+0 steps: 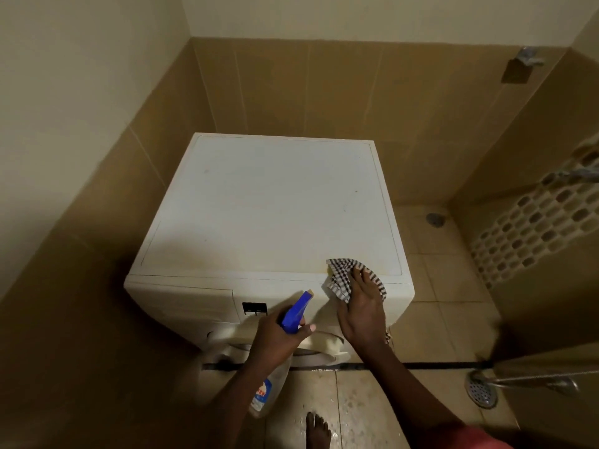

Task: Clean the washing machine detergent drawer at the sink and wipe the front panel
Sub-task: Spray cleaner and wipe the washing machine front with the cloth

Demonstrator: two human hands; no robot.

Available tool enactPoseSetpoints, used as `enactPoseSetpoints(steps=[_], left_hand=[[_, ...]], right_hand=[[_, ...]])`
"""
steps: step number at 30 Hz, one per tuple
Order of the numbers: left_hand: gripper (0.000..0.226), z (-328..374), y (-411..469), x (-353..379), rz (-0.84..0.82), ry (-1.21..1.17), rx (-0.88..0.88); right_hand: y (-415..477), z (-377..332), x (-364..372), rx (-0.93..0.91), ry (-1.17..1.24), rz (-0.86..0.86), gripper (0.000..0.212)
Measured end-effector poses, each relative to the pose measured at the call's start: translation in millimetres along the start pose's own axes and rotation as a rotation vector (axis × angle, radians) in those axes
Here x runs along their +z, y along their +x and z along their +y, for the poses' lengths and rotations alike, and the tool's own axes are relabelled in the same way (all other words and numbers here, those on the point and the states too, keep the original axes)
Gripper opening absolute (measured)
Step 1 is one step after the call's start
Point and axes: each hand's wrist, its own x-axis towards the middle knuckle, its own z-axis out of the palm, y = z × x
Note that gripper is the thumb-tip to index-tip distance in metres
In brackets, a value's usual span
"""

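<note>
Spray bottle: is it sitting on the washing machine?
No, the left hand grips the spray bottle in front of the washing machine.

Tan tiled walls, wet tiled floor

On my screen, tan wall tiles line the corner, with plain cream wall above them. A small metal fitting sits high on the right wall. A mosaic band of pale and brown pieces runs along that wall, and a chrome pipe pokes in at the right edge. On the beige floor tiles, glossy near me, I make out a small round cap by the back corner, a round drain grate, a metal hose just beside it, and a dark strip crossing the floor
</note>
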Motion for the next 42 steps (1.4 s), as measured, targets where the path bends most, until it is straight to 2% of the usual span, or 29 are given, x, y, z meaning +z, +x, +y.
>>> enactPoseSetpoints(steps=[4,7,18,23,30,35,39,42], left_hand=[[0.018,-7,-7,-12,0.034,-0.030,-0.100],[0.019,-12,-12,-21,0.070,-0.053,-0.148],[0.024,-19,-19,-44,0.185,-0.092,-0.196],[0.023,-23,-20,-54,0.203,-0.101,-0.176],[0.024,-33,-21,-72,0.327,-0.178,-0.276],[0.024,-38,-20,-83,0.381,-0.242,-0.311],[0.024,-43,-23,-93,0.424,-0.253,-0.283],[0.031,-42,-25,-103,0.462,-0.266,-0.291]], right_hand=[[-26,-18,21,-0.088,0.070,-0.006,0.059],[-12,-29,27,-0.102,0.067,-0.028,0.058],[-13,-60,48,-0.205,0.028,-0.119,0.059],[6,-85,53,-0.199,-0.010,-0.195,0.067],[-10,-94,65,-0.340,0.007,-0.233,0.061],[12,-124,77,-0.365,-0.085,-0.348,0.075],[5,-124,82,-0.380,-0.064,-0.333,0.066],[-7,-115,82,-0.464,-0.028,-0.282,0.061]])
